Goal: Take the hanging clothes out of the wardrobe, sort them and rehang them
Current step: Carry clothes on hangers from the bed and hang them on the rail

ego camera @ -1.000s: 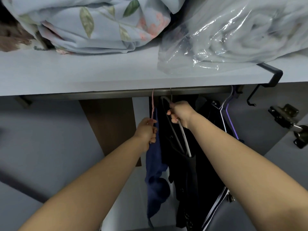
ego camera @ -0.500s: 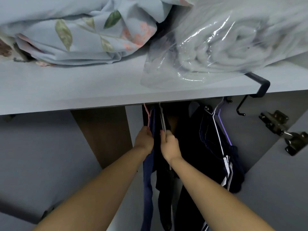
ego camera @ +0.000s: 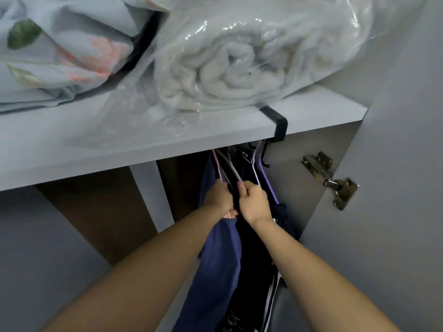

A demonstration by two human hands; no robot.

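Several dark garments hang under the wardrobe shelf (ego camera: 167,140). My left hand (ego camera: 219,197) grips a pink hanger (ego camera: 217,164) that carries a navy blue garment (ego camera: 220,259). Right beside it, my right hand (ego camera: 255,202) grips a grey hanger (ego camera: 231,170) holding black clothing (ego camera: 254,255). Both hands sit close together just below the shelf edge. Further right hang a white hanger (ego camera: 254,171) and a purple hanger (ego camera: 269,185) with a dark striped garment (ego camera: 273,295). The rail is hidden behind the shelf.
On the shelf lie floral bedding (ego camera: 60,51) at left and a rolled white blanket in clear plastic (ego camera: 235,65). A black hook (ego camera: 279,127) clips over the shelf edge. A metal hinge (ego camera: 330,180) sits on the open door (ego camera: 395,188) at right. A brown panel (ego camera: 100,207) stands at left.
My head has moved closer and the view tilted up, hiding the rail. Both hands have come together, and the hangers lean toward me.
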